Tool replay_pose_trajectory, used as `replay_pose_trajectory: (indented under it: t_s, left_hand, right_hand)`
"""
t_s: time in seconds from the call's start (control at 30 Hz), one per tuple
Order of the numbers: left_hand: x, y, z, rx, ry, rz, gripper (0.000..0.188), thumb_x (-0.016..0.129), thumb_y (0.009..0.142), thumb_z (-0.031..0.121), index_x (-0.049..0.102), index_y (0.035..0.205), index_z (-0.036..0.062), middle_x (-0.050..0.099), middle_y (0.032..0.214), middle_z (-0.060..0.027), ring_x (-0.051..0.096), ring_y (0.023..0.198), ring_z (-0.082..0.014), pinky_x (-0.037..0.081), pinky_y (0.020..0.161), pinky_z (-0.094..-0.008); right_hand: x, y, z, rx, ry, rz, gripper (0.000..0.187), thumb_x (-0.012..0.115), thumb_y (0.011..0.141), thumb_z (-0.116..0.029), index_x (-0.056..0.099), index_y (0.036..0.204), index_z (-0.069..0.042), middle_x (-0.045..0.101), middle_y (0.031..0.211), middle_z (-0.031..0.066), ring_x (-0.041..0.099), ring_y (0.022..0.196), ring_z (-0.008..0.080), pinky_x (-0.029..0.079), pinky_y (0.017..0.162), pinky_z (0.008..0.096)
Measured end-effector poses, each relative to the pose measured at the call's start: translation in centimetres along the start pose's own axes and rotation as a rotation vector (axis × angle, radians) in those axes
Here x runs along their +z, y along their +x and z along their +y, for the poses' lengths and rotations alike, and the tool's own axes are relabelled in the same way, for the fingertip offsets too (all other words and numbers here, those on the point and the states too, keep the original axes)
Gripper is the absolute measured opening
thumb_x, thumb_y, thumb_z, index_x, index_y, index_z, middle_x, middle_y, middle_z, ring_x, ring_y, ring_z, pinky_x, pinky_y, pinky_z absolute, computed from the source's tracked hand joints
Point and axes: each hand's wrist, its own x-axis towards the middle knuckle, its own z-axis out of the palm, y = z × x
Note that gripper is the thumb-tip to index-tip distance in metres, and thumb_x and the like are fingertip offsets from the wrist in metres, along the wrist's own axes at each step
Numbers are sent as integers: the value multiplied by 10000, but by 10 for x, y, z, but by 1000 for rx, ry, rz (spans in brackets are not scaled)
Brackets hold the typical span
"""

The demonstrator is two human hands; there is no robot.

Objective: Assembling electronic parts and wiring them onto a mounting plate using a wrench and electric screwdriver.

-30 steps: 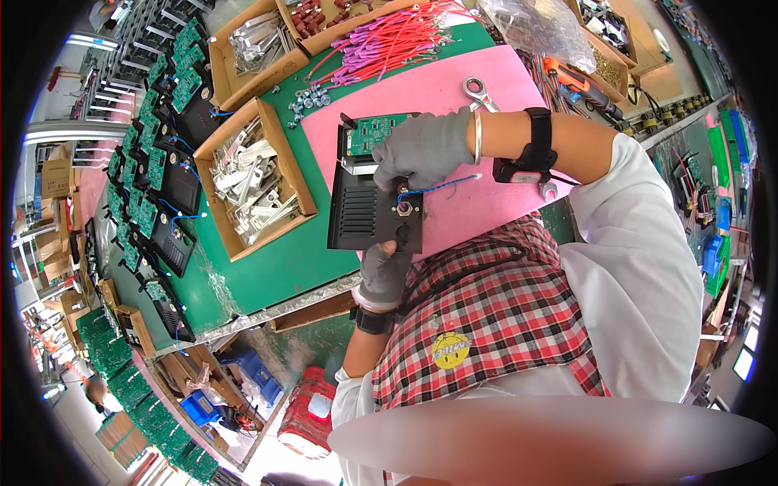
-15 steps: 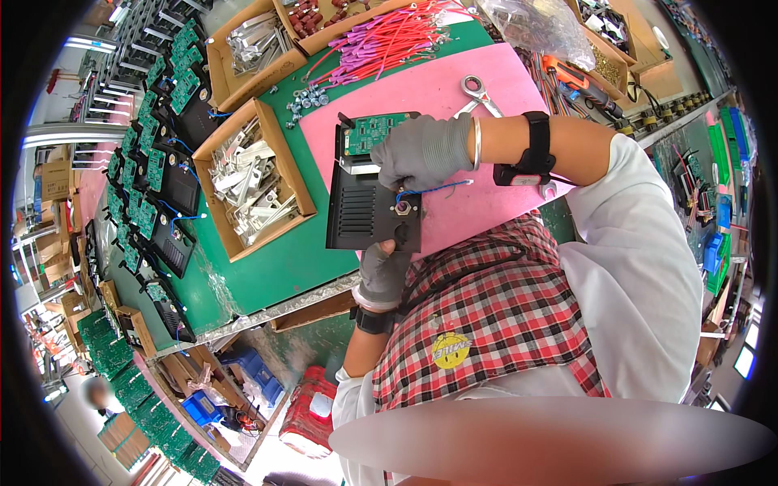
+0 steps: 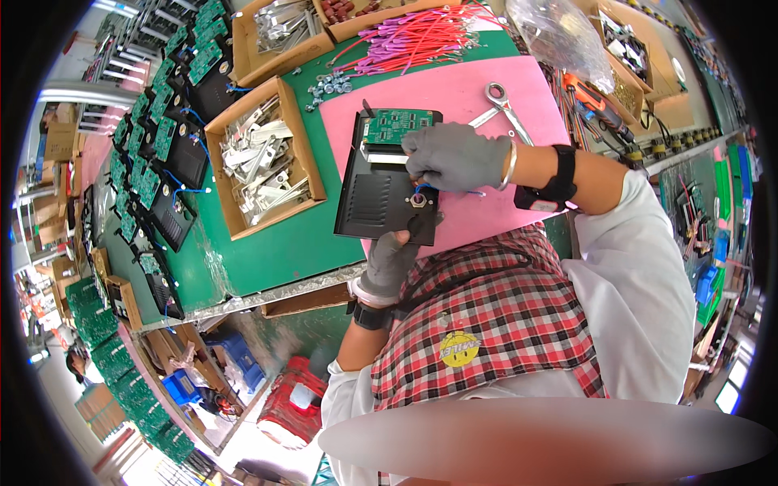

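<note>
A black metal panel (image 3: pixel 373 212) with a row of slots lies on the pink mat (image 3: pixel 462 89). Fixed at its far end is a green circuit board (image 3: pixel 397 124), with a silver strip (image 3: pixel 382 158) just nearer. My left hand (image 3: pixel 387 266), in a grey glove, grips the panel's near edge with the thumb on top. Over the panel's right side, my gloved right hand (image 3: pixel 458 158) has its fingers pinched together; whatever they hold is hidden. A round metal fitting (image 3: pixel 416 200) and a thin blue wire (image 3: pixel 466 192) show just below that hand.
A combination wrench (image 3: pixel 504 105) rests right of the panel. A cardboard box (image 3: pixel 316 194) of white metal brackets stands left. Bolts (image 3: pixel 328 87) and red-purple cables (image 3: pixel 405 40) lie beyond the mat. Finished-looking black panels with boards (image 3: pixel 174 219) line the far left; an orange power tool (image 3: pixel 596 101) lies right.
The whole view has shifted slightly, moving the bench contents. My right hand has drawn back a little to the right over the panel, showing more of the silver strip. My left hand keeps its grip.
</note>
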Motion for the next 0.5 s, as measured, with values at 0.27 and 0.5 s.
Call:
replay_pose_trajectory:
  t_s: [0.27, 0.5]
  left_hand:
    - [-20, -9, -20, 85, 292, 145, 537, 534, 767, 149, 381, 1256, -11, 482, 1210, -114, 462, 1137, -250, 341, 994, -382]
    - [-22, -14, -30, 403, 848, 164, 134, 575, 751, -5, 546, 879, 24, 586, 900, -102, 575, 801, -194, 471, 684, -313]
  right_hand:
    - [9, -13, -11, 44, 10, 75, 81, 588, 664, -66, 554, 736, -79, 510, 805, 65, 540, 735, 262, 443, 582, 379]
    - [-1, -10, -23, 86, -95, 8, 107, 604, 712, -122, 567, 813, -119, 531, 872, 58, 558, 748, 267, 468, 589, 380]
